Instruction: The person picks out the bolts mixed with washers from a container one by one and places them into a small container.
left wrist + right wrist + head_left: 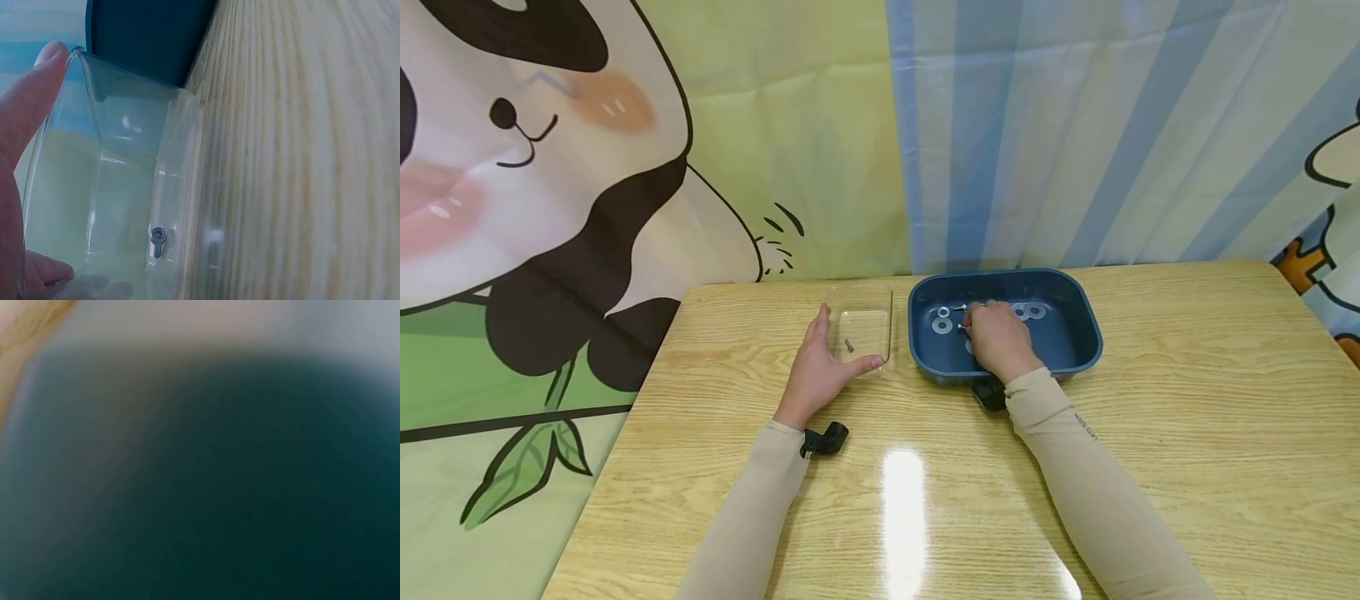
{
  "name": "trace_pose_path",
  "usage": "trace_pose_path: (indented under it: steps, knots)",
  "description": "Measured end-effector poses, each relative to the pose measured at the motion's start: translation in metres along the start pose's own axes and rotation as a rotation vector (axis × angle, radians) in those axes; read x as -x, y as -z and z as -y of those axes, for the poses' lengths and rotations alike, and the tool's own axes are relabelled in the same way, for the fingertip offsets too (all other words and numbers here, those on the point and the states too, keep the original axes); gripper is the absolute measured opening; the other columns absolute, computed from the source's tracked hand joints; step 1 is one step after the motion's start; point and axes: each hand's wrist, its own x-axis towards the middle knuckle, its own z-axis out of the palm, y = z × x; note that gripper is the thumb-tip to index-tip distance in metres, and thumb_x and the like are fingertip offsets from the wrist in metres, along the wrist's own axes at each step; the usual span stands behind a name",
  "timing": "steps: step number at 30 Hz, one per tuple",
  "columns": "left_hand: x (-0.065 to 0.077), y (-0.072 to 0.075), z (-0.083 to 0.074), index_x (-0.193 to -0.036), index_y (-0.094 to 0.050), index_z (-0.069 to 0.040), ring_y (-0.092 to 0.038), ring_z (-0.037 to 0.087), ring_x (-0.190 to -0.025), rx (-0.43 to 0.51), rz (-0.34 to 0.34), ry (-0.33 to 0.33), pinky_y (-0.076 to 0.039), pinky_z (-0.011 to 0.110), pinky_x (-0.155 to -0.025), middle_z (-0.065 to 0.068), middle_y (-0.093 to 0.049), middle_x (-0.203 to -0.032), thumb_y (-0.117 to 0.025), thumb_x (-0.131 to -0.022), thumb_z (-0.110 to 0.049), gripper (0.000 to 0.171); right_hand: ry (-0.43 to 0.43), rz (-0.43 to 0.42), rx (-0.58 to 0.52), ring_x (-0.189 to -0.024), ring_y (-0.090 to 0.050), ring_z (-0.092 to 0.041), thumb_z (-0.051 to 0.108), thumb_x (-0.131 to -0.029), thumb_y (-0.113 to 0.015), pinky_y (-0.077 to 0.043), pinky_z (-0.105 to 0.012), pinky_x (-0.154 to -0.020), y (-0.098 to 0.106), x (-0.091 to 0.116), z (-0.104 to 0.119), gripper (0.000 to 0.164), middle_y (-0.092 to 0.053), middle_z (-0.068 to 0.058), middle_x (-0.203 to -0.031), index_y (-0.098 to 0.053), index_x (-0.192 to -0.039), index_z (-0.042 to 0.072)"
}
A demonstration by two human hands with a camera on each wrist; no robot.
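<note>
My left hand [820,371] holds a clear plastic box [891,321] by its near left side, thumb along the near rim and fingers along the left wall. Inside that box lies one small metal socket-head screw [158,241]. My right hand [1000,337] reaches down into a dark blue tray [1075,367], fingers bent toward its floor. Beside those fingertips is a small screw [961,327], and I cannot tell whether they pinch it. Flat washers [942,325] lie left of the hand, with more beyond it. Blurred dark tray wall fills the right wrist view.
Both containers stand side by side near the back edge of a wooden table [1210,400]. Behind it hangs a printed curtain [820,150]. Each wrist carries a black camera mount, such as the left one [826,439].
</note>
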Motion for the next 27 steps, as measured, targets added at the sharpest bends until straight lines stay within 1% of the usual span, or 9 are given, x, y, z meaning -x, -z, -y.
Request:
trace_pose_path:
  steps: [3, 7, 9, 17, 27]
  knots:
    - [-0.0001, 0.0001, -0.0002, -0.163, -0.007, -0.013, -0.022, 0.038, -0.149, -0.001, -0.001, 0.0, -0.027, 0.06, -0.115, 0.011, -0.015, -0.167, -0.084, -0.072, -0.061, 0.129, -0.001, -0.015, -0.007, -0.11, -0.057, -0.043, 0.003, -0.097, -0.063, -0.055, -0.056, -0.082, 0.0002, 0.0006, 0.0004, 0.021, -0.065, -0.022, -0.11, -0.07, -0.116, -0.001]
    - [-0.0006, 0.0001, 0.0009, -0.163, -0.007, -0.013, -0.022, 0.038, -0.149, -0.007, -0.003, -0.001, -0.027, 0.059, -0.115, 0.011, -0.015, -0.167, -0.083, -0.071, -0.064, 0.13, -0.001, -0.036, -0.015, -0.107, -0.058, -0.041, 0.008, -0.101, -0.058, -0.054, -0.054, -0.082, -0.0005, 0.0006, 0.001, 0.02, -0.064, -0.021, -0.108, -0.069, -0.115, -0.001]
    - [-0.0009, 0.0001, 0.0012, -0.163, -0.007, -0.013, -0.022, 0.038, -0.149, -0.006, -0.001, -0.003, -0.028, 0.059, -0.115, 0.011, -0.015, -0.167, -0.082, -0.071, -0.066, 0.13, 0.002, -0.05, -0.019, -0.105, -0.058, -0.04, 0.009, -0.102, -0.058, -0.054, -0.054, -0.081, -0.0006, 0.0008, 0.0012, 0.019, -0.064, -0.021, -0.107, -0.069, -0.114, -0.001]
    - [-0.0005, -0.0005, 0.0014, -0.163, -0.007, -0.013, -0.021, 0.038, -0.149, -0.013, 0.0, -0.006, -0.027, 0.059, -0.115, 0.011, -0.014, -0.167, -0.081, -0.069, -0.069, 0.132, 0.024, -0.115, -0.035, -0.101, -0.057, -0.038, 0.01, -0.102, -0.058, -0.054, -0.052, -0.079, -0.0005, 0.0017, 0.002, 0.017, -0.064, -0.02, -0.105, -0.07, -0.111, 0.001]
    - [-0.0004, 0.0, 0.0014, -0.163, -0.008, -0.012, -0.021, 0.039, -0.15, -0.016, -0.001, -0.005, -0.026, 0.06, -0.115, 0.013, -0.014, -0.167, -0.08, -0.068, -0.071, 0.134, 0.045, -0.17, -0.063, -0.1, -0.056, -0.038, 0.009, -0.102, -0.058, -0.053, -0.051, -0.081, 0.0032, 0.0034, 0.0048, 0.016, -0.064, -0.019, -0.106, -0.069, -0.11, 0.001]
